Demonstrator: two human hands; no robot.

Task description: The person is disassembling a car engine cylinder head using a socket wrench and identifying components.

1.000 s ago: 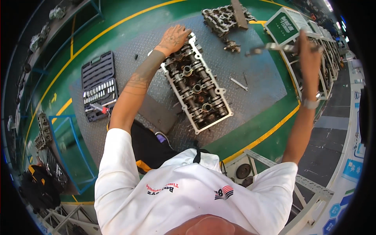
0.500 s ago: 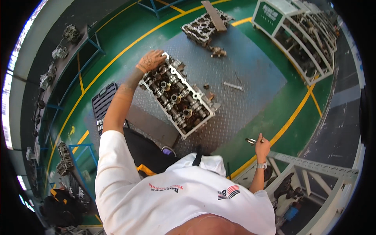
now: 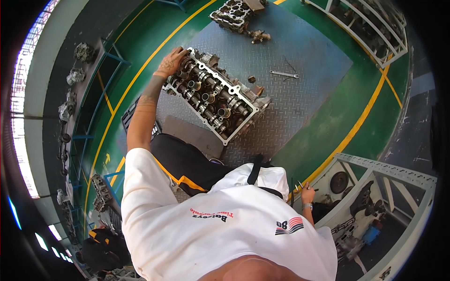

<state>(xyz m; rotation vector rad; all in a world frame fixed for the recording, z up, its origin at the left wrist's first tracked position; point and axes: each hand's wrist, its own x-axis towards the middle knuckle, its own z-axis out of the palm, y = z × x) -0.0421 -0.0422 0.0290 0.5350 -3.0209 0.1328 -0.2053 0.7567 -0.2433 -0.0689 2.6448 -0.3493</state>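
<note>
- Grey checker-plate panel point(image 3: 300, 70) forms the central work surface.
- Green painted floor point(image 3: 337, 117) surrounds that panel; a yellow line point(image 3: 356, 126) curves past its right side.
- Grey steel rack point(image 3: 398, 187) lower right of the panel.
- Blue-framed shelving point(image 3: 89, 112) to its left.
- Bright window strip point(image 3: 26, 117) beyond the shelving.

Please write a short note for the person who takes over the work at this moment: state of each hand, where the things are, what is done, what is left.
Left hand: resting on the far end of the cylinder head, which lies on the grey metal plate.
Right hand: low at the person's side near the grey frame, holding a thin tool; the grip is too small to judge.
Spanner: loose on the plate, beyond the head.
Done: the head lies open, its top uncovered.
Left: cannot tell from this view.
</note>
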